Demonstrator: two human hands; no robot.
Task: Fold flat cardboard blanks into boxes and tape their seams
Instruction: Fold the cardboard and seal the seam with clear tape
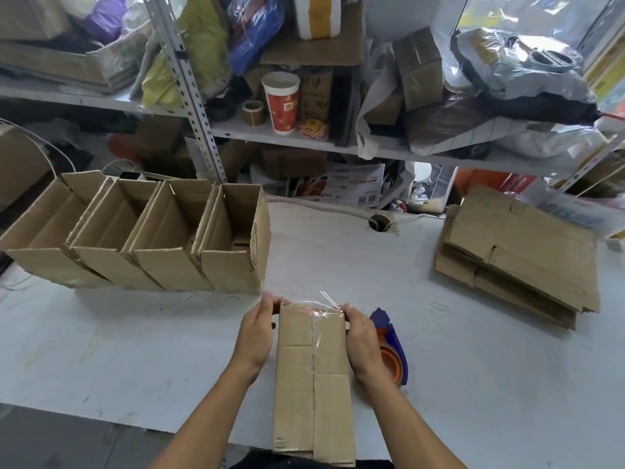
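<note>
A folded cardboard box (313, 384) stands in front of me at the table's near edge, its closed flaps facing up. Clear tape (318, 336) runs along the middle seam, and its loose end sticks up at the far edge. My left hand (257, 330) grips the box's far left corner. My right hand (362, 336) grips the far right corner, fingers curled over the edge by the tape end. A blue and orange tape dispenser (392, 350) lies on the table just right of my right hand, partly hidden by it.
Several open finished boxes (142, 231) stand in a row at the left. A stack of flat cardboard blanks (517, 255) lies at the right. Cluttered metal shelves (304, 130) rise behind the white table (135, 350). A cable hole (380, 223) sits at the back.
</note>
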